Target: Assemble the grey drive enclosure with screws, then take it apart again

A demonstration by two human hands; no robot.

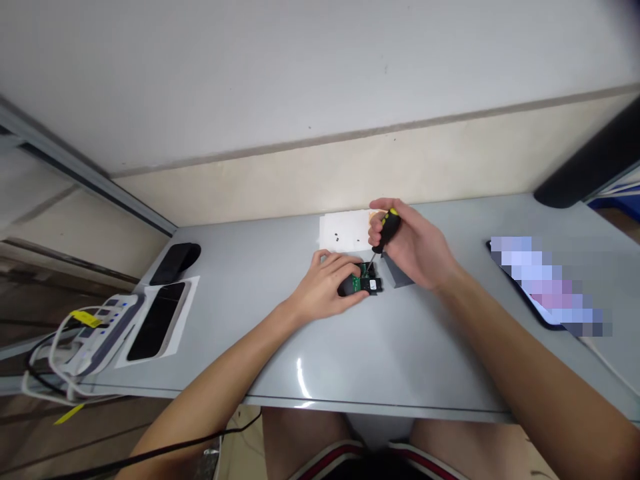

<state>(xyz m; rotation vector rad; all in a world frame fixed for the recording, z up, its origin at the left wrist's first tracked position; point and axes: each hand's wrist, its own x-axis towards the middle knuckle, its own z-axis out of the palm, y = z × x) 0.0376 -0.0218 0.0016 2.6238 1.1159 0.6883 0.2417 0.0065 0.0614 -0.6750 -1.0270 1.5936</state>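
Observation:
My left hand (327,283) is closed over a small black device (367,285) lying on the grey table (350,353), its cover off and a green circuit board (358,281) showing. My right hand (410,243) grips a black screwdriver with a yellow cap (387,229), held upright with its thin tip down on the device. A dark grey piece (397,273) lies just right of the device, under my right hand. Behind the hands a white paper sheet (345,231) carries a few tiny dark screws (337,236).
A phone (156,321) lies on white paper at the left, with a black object (175,261) behind it and a white power strip with cables (95,330) at the table's left edge. A tablet with a blurred screen (545,287) lies at the right. The wall rises close behind the table.

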